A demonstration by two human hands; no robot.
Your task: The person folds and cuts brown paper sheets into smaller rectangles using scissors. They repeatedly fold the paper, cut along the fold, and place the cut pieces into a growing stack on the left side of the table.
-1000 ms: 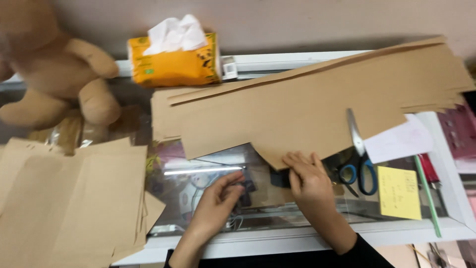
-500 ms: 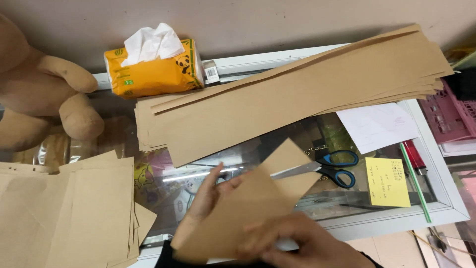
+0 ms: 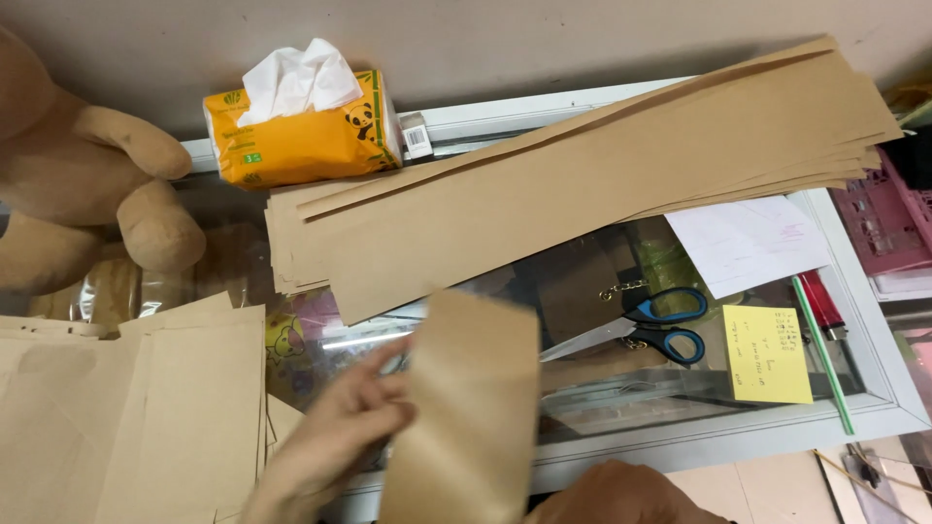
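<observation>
Left hand: the left hand [image 3: 335, 442] comes up from the 7 o'clock edge, blurred, its fingers [image 3: 388, 374] pressed against the left edge of a brown paper piece [image 3: 471, 408]; it looks to be pinching that edge, thumb side hidden.
Right hand: the right hand [image 3: 621, 495] shows only as a rounded back at 6 o'clock, just below the paper's lower right; whether it grips the paper cannot be told.
Paper in hand: a folded kraft strip, held upright and slightly tilted above the glass counter [image 3: 602, 388], at centre-bottom.
Stack of strips: a long pile of kraft paper strips [image 3: 582, 184] lies slanted from 9 o'clock up toward 2 o'clock, just beyond the held piece.
Finished pile: flat brown paper pieces [image 3: 126, 408] are stacked at 8 o'clock, just beside the left hand.
Scissors: blue-handled scissors [image 3: 641, 328] lie on the glass at 3 o'clock of the held paper, blades pointing toward it.
Notes: a yellow sticky note [image 3: 767, 354] sits right of the scissors, a white sheet [image 3: 748, 243] above it.
Far side: an orange tissue pack [image 3: 301, 126] stands at 11 o'clock, a plush bear [image 3: 87, 184] at 10 o'clock.
</observation>
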